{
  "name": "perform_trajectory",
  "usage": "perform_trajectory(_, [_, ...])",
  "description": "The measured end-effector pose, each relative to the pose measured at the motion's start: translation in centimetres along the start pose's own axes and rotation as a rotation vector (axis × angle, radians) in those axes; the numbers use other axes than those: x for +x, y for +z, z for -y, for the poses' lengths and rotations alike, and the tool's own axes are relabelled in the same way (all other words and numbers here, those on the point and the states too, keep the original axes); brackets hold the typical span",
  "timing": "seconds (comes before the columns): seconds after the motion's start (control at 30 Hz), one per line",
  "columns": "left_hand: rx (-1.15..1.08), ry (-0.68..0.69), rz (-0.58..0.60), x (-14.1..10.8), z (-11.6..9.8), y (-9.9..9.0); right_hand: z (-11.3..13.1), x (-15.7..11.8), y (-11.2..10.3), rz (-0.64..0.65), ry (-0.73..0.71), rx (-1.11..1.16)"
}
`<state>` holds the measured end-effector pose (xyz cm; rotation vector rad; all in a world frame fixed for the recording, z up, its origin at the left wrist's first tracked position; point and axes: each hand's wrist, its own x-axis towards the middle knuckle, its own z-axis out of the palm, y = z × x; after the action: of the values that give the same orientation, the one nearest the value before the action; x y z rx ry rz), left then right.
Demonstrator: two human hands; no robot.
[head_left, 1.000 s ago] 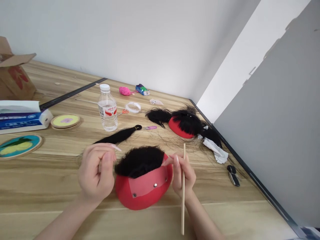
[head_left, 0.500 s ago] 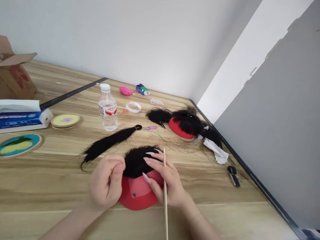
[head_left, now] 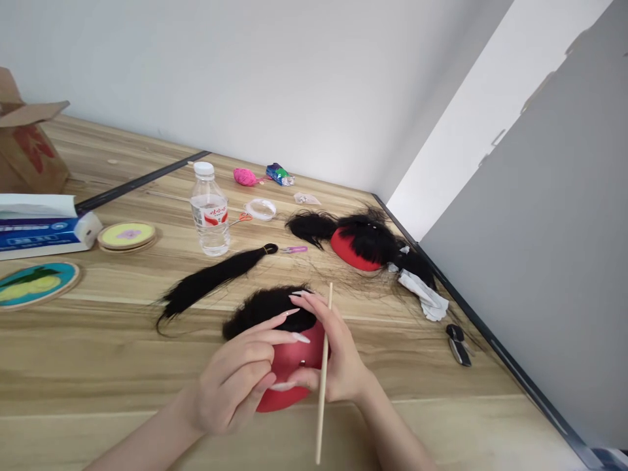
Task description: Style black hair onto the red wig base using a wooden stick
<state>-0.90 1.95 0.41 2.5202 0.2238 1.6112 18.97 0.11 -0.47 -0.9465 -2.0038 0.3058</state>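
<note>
I count two red domes [head_left: 287, 398] [head_left: 349, 253], one stick [head_left: 322, 399] gripped in the right hand [head_left: 343, 363], and cannot tell whether the left hand [head_left: 235, 383] pinches anything.

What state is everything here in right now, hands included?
Near red dome: partly covered by black hair.
Stick: slanting, held in the right hand.
Left hand: over the near red dome, grip unclear.
Hair bundle: tied at one end, lying flat.
Bottle: upright, capped.
Cardboard box: open.
Tissue pack: sheet sticking out.
Far red dome: partly hidden under long hair.
White paper: crumpled.
Scissors: opening unclear.
</note>
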Motion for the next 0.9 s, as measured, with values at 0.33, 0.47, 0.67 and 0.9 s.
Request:
perform_trajectory(0.33, [0.128, -0.063, 0.027, -0.2, 0.7, -0.2, -0.3, -0.9, 1.1, -0.631, 0.008, -0.065])
perform_trajectory(0.47, [0.196, -0.111, -0.028, -0.5, 1.0, 0.0, 0.3, -1.2, 1.2, -0.552, -0.078, -0.130])
perform_trajectory(0.67, [0.185, -0.141, -0.058, -0.8, 1.3, 0.3, 1.1, -1.3, 2.0, -0.558, -0.120, 0.015])
perform_trajectory(0.9, [0.106, -0.060, -0.038, -0.6, 1.0, -0.1, 1.6, -0.8, 1.9, -0.487, -0.158, -0.073])
